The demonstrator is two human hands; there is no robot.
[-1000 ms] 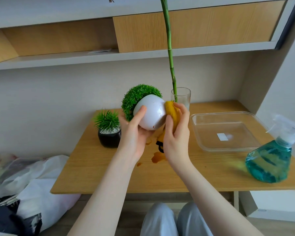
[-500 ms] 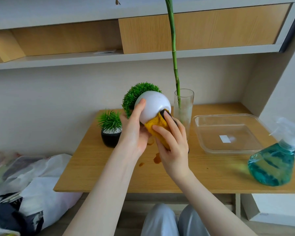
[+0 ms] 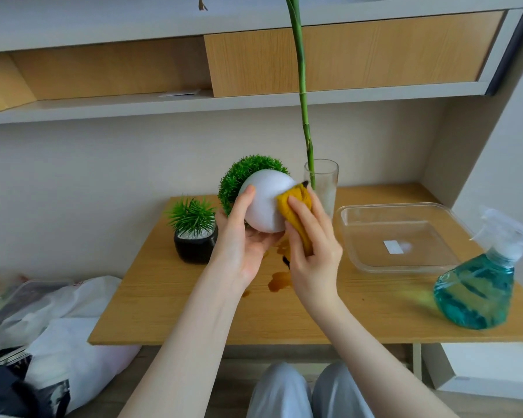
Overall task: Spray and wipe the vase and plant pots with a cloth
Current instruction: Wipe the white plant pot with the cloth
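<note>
Writing: none legible; one small white sticker (image 3: 393, 247) on the floor of the clear tray, blank as far as can be read.
Plant pots, count 2: white pot (image 3: 264, 206), round, smooth, glossy, tipped on its side above the counter with its dense green ball of foliage pointing to 10 o'clock; black pot (image 3: 195, 243), squat, glossy, upright on the counter at 9 o'clock of the white one, with spiky green leaves and white pebbles.
Vase, count 1: glass vase (image 3: 323, 188), clear straight cylinder, upright at 2 o'clock of the white pot, holding one tall green jointed stem.
Cloth, count 1: cloth (image 3: 295, 212), mustard yellow, soft knit look, dark edge at the top corner, pressed on the right flank of the white pot.
Left hand (image 3: 243, 236): cups the white pot from beneath, thumb curled up over its near side.
Right hand (image 3: 311, 245): fingers hold the cloth flat against the pot.
Spray bottle, count 1: spray bottle (image 3: 480, 285), clear plastic, teal liquid, at 3 o'clock on the counter.
Tray, count 1: clear tray (image 3: 347, 233), rounded rectangle.
Counter (image 3: 169, 303): light wood grain; brownish wet patches beneath the hands.
</note>
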